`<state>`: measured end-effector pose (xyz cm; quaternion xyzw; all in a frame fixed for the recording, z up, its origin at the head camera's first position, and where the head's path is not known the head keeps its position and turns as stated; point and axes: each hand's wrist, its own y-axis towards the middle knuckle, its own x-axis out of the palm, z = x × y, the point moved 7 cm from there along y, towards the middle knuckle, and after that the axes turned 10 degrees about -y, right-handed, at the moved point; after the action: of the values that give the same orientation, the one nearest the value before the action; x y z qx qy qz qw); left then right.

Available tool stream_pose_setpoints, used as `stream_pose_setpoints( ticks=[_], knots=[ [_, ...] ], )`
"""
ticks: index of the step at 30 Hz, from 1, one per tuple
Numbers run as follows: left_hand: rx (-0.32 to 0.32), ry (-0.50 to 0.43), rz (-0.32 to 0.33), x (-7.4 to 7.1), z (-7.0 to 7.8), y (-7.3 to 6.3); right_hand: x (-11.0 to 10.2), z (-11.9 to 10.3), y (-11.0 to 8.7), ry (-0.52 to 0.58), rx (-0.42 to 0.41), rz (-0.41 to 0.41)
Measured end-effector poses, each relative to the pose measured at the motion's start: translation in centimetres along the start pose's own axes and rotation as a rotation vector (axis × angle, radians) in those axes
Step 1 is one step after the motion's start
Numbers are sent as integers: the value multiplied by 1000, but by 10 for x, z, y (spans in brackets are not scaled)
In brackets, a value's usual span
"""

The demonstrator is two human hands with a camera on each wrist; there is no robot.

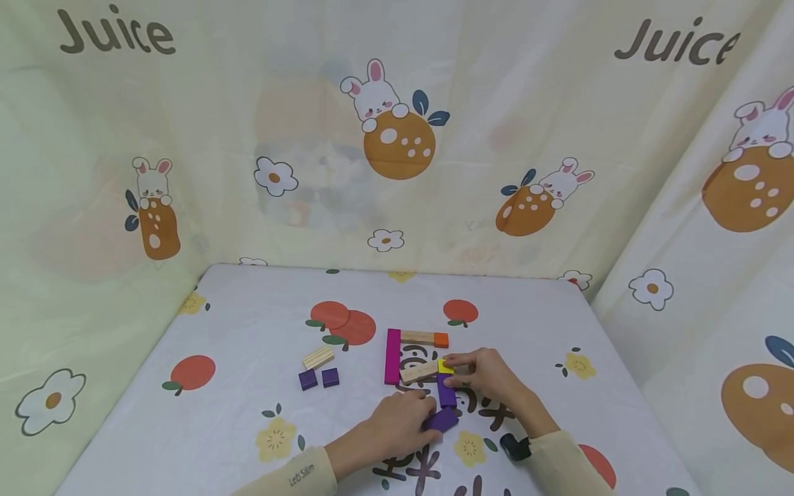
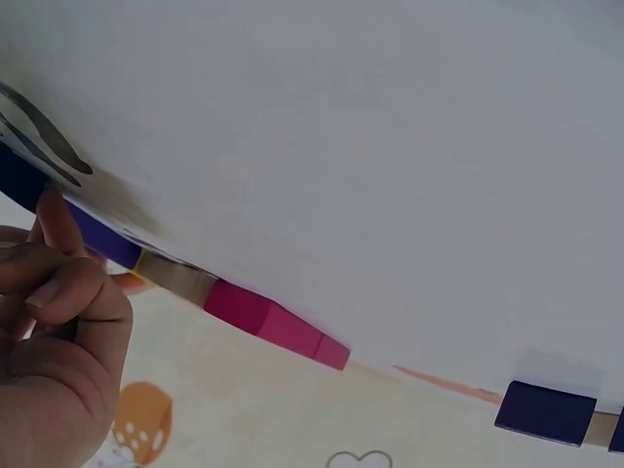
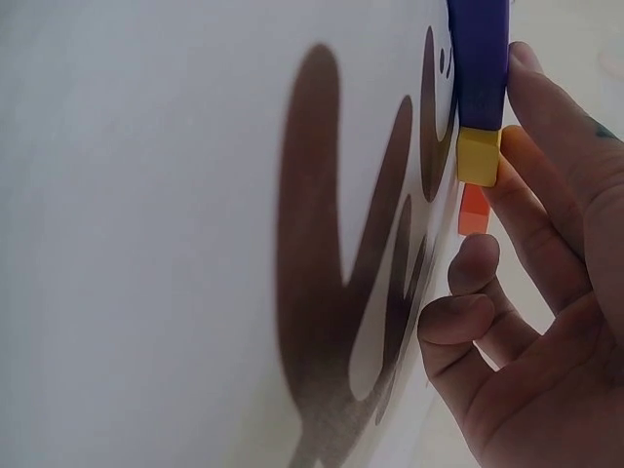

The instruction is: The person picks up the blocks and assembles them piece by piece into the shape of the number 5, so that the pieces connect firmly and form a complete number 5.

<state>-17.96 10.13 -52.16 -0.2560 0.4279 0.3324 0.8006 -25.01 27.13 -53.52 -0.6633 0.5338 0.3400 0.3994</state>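
My left hand (image 1: 403, 421) pinches a dark purple block (image 1: 443, 419) between thumb and fingers, low on the table beside the near end of a second purple block (image 1: 446, 391). Against that second block's right side lies the thumb of my right hand (image 1: 486, 375). Its straight index finger touches the small yellow block (image 1: 445, 366) at the block's far end; other fingers of this hand curl in, holding nothing. A plain wooden block (image 1: 419, 373) runs from the yellow one to a long magenta block (image 1: 393, 356). Another wooden block (image 1: 418, 337) and an orange block (image 1: 441, 340) extend from the magenta block's far end.
Left of the arrangement lie two dark purple blocks (image 1: 331, 377) and a loose wooden block (image 1: 318, 357). A printed white cloth (image 1: 217, 427) covers the table, and patterned curtains (image 1: 236, 124) hang behind and at both sides.
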Motion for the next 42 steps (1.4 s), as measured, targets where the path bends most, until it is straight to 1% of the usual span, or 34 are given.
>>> stream_pose_setpoints(
  ticks=[5,9,13,17,20,25,28,32,36,39,42],
  knots=[
    [-5,-28,9,0,-8,-1,0,-1,1,-4,-13,1],
    [-24,-51,48,-11,-21,-5,0,-2,1,-2,-14,-3],
    [-55,-82,99,-30,-36,-11,-1,-1,1,-6,-2,-2],
    [-76,-120,184,-55,-54,-20,-1,-1,0,-6,-4,7],
    [-90,-130,259,-74,-69,-29,-1,-2,0,0,-8,13],
    [-141,-140,371,-102,-97,-43,-1,-2,0,0,6,8],
    [-175,-144,408,-115,-113,-49,-1,-1,1,-1,18,4],
    [-232,-136,429,-124,-137,-56,-1,0,1,6,17,-3],
    [-305,-94,438,-126,-161,-64,-1,-1,1,17,20,-9],
    [-364,-84,421,-124,-176,-69,-1,-1,1,22,23,-11],
    [-410,-98,394,-121,-185,-72,0,-1,1,24,18,-13]
  ],
)
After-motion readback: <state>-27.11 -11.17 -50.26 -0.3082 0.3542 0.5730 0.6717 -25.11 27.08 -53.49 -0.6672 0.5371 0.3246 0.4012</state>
